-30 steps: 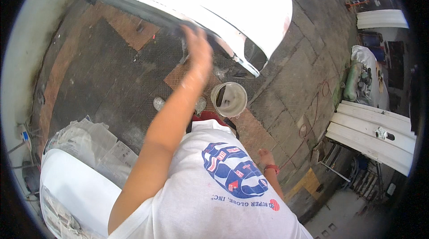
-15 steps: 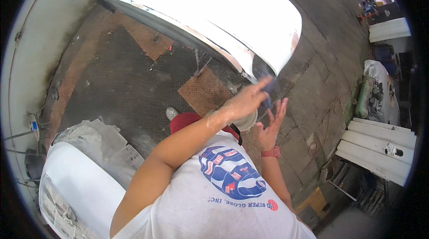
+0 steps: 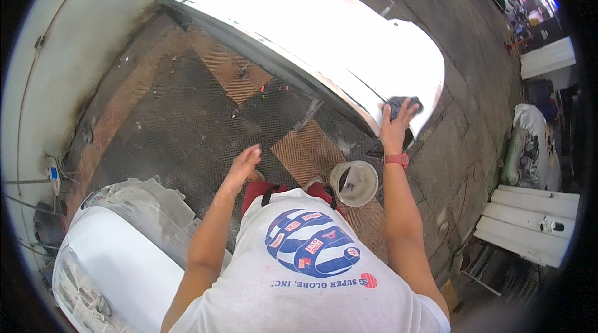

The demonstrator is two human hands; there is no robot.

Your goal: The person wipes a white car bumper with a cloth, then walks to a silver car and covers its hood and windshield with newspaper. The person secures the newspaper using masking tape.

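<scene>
A white car bumper (image 3: pixel 324 28) stretches across the far side, its right end curving round toward me. On that end my right hand (image 3: pixel 393 130) presses a bunched dark cloth (image 3: pixel 405 107), with the fingers spread over it. A red watch is on the right wrist. My left hand (image 3: pixel 242 168) hangs in the air over the floor, in front of my left thigh. It holds nothing, and its fingers are loosely stretched out. Between my right forearm and my feet stands a pale bucket (image 3: pixel 375 185) with something whitish inside.
Near left lies another white body panel (image 3: pixel 124 252), partly covered with masking sheet (image 3: pixel 146 199). A pale wall (image 3: pixel 37 84) runs along the left. Ribbed mats (image 3: pixel 311 152) cover the floor. White corrugated panels (image 3: pixel 529 224) and a green cylinder (image 3: pixel 513 157) stand at the right.
The dark cloth has gone from my left hand to my right hand, which now lies on the bumper. My left hand has drawn back to the left. The bucket has come into fuller view.
</scene>
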